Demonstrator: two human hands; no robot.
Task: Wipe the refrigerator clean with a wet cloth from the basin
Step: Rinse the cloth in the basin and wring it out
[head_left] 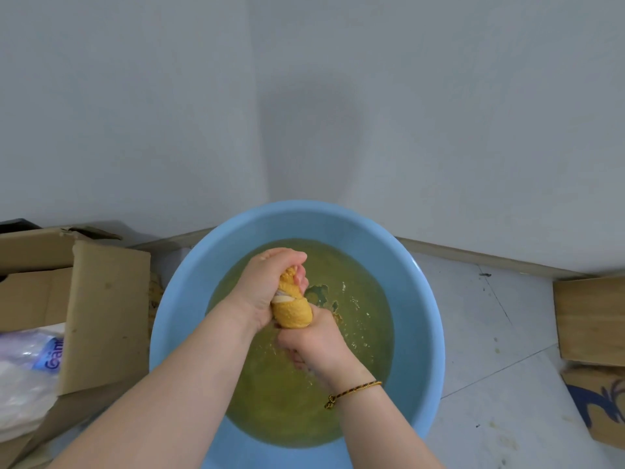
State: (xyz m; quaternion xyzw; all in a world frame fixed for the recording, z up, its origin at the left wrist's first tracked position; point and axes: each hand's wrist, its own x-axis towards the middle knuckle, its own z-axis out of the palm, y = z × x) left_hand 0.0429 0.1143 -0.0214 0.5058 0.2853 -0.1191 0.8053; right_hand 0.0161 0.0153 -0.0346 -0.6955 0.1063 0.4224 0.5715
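Note:
A round light-blue basin (422, 319) sits on the floor in a wall corner, holding yellowish-green water. Above the water both hands hold a twisted orange-yellow cloth (291, 308). My left hand (267, 286) grips the cloth's upper end, fingers curled round it. My right hand (313, 340) grips the lower end, with a braided bracelet on its wrist. The water surface ripples under the cloth. No refrigerator is in view.
An open cardboard box (101, 309) stands left of the basin, with plastic bags (27, 363) inside. Two more boxes (590, 319) sit at the right edge. Grey walls meet behind the basin. Pale floor tiles (480, 333) lie to the right.

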